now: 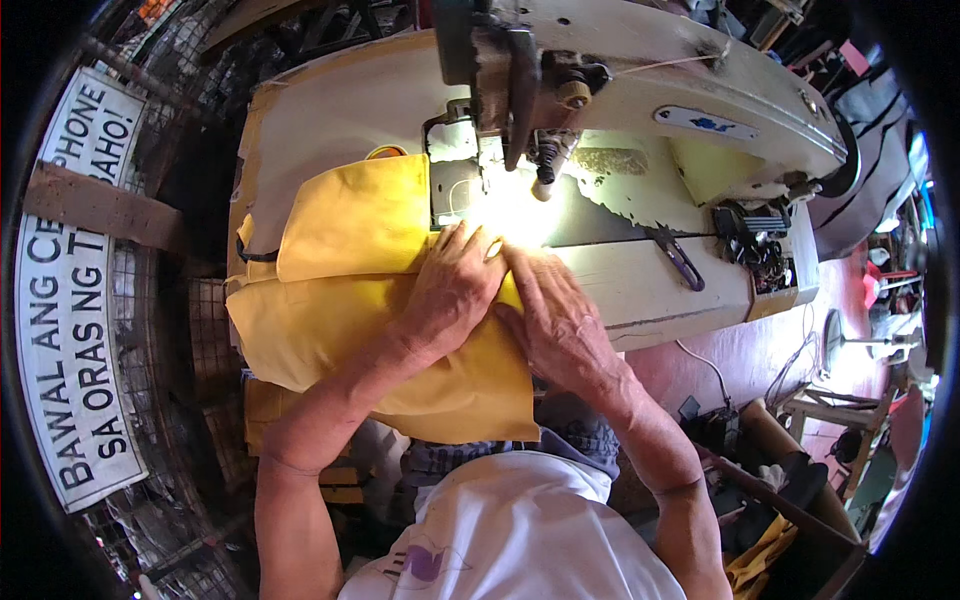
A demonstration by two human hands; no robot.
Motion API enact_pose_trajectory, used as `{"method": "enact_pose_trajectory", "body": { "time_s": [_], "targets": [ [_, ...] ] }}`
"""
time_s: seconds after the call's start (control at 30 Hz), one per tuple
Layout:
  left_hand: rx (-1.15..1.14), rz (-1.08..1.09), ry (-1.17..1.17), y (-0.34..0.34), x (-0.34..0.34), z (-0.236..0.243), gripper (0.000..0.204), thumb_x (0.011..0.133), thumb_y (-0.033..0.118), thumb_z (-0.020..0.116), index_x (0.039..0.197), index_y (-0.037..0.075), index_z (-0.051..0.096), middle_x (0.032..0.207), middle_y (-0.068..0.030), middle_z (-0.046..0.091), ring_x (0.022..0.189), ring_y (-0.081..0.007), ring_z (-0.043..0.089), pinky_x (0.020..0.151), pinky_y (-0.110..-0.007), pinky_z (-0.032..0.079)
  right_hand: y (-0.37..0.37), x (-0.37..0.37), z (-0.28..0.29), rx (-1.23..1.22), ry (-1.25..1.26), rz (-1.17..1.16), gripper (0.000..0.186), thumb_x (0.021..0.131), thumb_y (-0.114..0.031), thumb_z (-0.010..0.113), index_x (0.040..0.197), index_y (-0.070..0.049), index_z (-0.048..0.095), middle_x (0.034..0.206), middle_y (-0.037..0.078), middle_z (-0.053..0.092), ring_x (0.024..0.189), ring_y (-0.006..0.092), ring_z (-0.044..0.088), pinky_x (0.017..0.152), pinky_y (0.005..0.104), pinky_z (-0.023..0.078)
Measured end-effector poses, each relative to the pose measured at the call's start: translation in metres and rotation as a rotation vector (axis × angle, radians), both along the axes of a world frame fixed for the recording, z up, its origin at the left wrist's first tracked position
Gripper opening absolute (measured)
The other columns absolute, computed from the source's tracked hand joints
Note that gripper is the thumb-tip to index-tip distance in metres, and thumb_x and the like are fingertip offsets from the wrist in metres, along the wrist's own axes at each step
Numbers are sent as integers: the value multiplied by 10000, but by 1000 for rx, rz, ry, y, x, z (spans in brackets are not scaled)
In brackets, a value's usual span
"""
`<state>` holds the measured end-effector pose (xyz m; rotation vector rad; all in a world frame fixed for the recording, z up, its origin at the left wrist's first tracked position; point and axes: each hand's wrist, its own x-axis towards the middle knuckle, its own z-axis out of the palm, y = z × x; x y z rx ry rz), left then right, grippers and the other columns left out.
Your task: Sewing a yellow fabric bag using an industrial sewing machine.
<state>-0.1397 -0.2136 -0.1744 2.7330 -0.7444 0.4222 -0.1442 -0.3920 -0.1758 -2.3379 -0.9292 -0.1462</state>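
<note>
A yellow sheet of leather-like material (320, 330) spreads over the front edge of the sewing table and hangs down toward my lap. A second yellow piece (350, 220) lies flat just beyond it, left of the needle area. My left hand (455, 290) has its fingers bent and pressed together on the edge of the sheet. Beside it, my right hand (560, 320) grips the same edge, thumb tucked in close to the material. Both sets of fingertips meet right in front of the sewing machine (610, 70), whose bright lamp washes out the needle and presser foot.
Dark-handled thread snips (682, 262) lie on the table to the right. An open box of metal parts (770, 250) sits at the table's right end. A wire mesh wall (160, 300) with a white sign (80, 400) stands at the left. A stool (840, 415) is on the right.
</note>
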Motion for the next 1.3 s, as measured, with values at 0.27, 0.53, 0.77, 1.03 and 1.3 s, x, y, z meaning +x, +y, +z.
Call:
{"method": "enact_pose_trajectory", "body": {
  "time_s": [0.27, 0.53, 0.77, 1.03, 1.3],
  "targets": [
    [-140, -17, -99, 16, 16, -11, 238, 817, 78, 566, 1039, 40, 642, 1046, -95, 604, 1024, -258, 556, 910, -374, 444, -10, 18, -7, -96, -64, 25, 529, 915, -279, 659, 1335, 18, 533, 1324, 202, 568, 1293, 363, 499, 1135, 490, 340],
    [-214, -36, -71, 40, 48, -13, 217, 807, 82, 591, 1012, 41, 647, 1031, -89, 582, 1049, -266, 554, 919, -387, 438, 7, 69, -10, -139, -139, 88, 514, 892, -393, 652, 1232, -13, 581, 1122, 159, 633, 1069, 328, 573, 969, 462, 408],
    [-237, -63, 18, 42, 56, -8, 231, 806, 84, 594, 1027, 44, 647, 1045, -94, 588, 1062, -273, 554, 937, -399, 435, 7, 73, -6, -174, -153, 77, 473, 902, -357, 633, 1227, -16, 585, 1127, 183, 614, 1076, 353, 560, 981, 475, 404],
    [-238, 12, 17, 37, 53, -10, 234, 808, 66, 596, 1035, 33, 641, 1067, -106, 579, 1085, -280, 554, 984, -421, 425, 7, 75, -6, -103, -153, 72, 475, 891, -341, 640, 1227, -10, 591, 1099, 182, 612, 1081, 358, 547, 1013, 497, 374],
    [-145, -11, -120, 42, 53, -10, 265, 815, 79, 601, 1071, 25, 644, 1117, -117, 589, 1135, -282, 558, 1021, -419, 416, 11, 74, -5, -79, -123, 85, 478, 870, -327, 651, 1220, -6, 592, 1080, 174, 611, 1071, 360, 547, 1011, 503, 372]
  ]
}}
